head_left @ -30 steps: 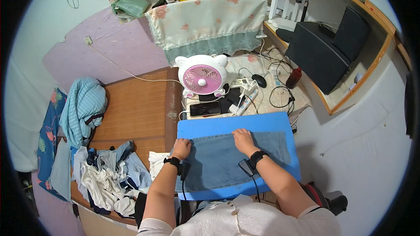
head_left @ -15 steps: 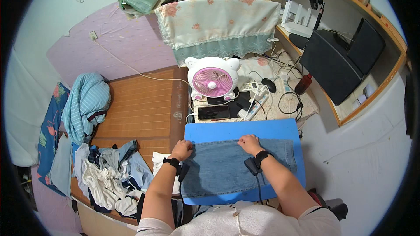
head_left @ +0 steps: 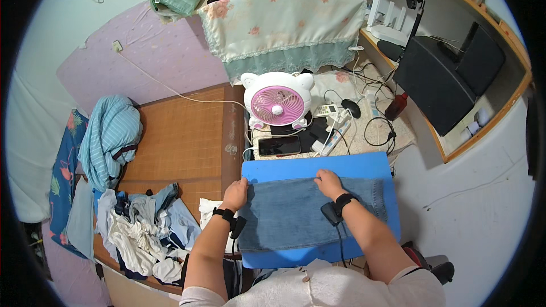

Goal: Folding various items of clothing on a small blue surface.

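Observation:
Folded jeans [head_left: 287,219] in faded blue denim lie lengthwise on a bright blue board [head_left: 284,167], a stitched hem at their right end. At the far left corner of the denim, my left hand [head_left: 234,195] is closed, its fingers curled over the edge. My right hand [head_left: 329,185] pinches the far edge, right of the middle. The fingertips of both hands are partly hidden. Each wrist wears a black strap with a small dark device.
Beyond the board stand a white and pink fan [head_left: 277,105], a phone [head_left: 279,146], a power strip [head_left: 333,139] and tangled cables. Left, a clothes heap [head_left: 145,230] lies on a brown mat [head_left: 176,142] near a striped blue bundle [head_left: 111,139]. A wall [head_left: 460,216] rises on the right.
My right hand's fingers have drawn together on the far edge. My left hand has shifted slightly away from me, and the denim's far left corner lies a little farther off.

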`<state>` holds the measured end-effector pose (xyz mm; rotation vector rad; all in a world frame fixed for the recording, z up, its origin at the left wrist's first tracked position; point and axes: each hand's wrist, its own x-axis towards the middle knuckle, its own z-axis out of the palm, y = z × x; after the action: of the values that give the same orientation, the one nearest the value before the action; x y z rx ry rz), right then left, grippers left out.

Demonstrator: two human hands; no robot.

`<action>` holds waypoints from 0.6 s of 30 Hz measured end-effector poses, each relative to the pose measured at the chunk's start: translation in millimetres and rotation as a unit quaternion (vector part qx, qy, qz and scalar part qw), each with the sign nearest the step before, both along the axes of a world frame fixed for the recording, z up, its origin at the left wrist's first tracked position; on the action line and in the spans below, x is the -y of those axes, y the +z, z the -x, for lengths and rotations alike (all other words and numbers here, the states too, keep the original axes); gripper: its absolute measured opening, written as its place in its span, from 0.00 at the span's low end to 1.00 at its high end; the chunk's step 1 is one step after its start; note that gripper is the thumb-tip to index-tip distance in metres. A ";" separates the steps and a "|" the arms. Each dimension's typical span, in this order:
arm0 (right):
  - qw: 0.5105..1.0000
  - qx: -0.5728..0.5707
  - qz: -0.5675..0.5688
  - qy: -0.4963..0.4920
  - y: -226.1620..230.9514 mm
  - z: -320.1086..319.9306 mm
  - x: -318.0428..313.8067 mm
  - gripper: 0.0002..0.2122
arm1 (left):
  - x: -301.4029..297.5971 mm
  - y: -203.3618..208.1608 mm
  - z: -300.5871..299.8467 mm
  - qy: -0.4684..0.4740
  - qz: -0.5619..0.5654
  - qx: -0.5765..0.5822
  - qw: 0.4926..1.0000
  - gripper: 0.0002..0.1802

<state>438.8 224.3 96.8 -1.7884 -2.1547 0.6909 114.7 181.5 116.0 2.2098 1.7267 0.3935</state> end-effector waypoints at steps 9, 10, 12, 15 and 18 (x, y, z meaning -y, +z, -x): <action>0.984 0.039 -0.169 -0.048 5.6 -6.9 23.1 0.14 | -1.8 -18.5 -10.2 0.147 -0.128 -0.089 0.977 0.10; 0.984 0.041 -0.168 -0.053 6.8 -16.8 26.3 0.14 | 0.1 -15.6 -9.5 0.158 -0.125 -0.104 0.974 0.10; 0.966 0.004 -0.211 -0.149 11.1 -51.0 36.8 0.18 | 6.7 -8.0 -12.2 0.133 -0.190 -0.060 0.971 0.10; 0.937 0.038 -0.226 -0.263 6.6 -118.9 67.3 0.20 | 12.9 13.7 -55.8 0.025 -0.163 0.032 0.986 0.10; 0.918 0.074 -0.157 -0.358 5.0 -155.6 103.8 0.24 | 23.7 12.8 -118.9 -0.123 -0.104 0.082 0.983 0.21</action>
<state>594.4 120.5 101.8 -2.2570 -1.3835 0.0281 233.7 157.9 128.8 2.4212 1.3607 0.7003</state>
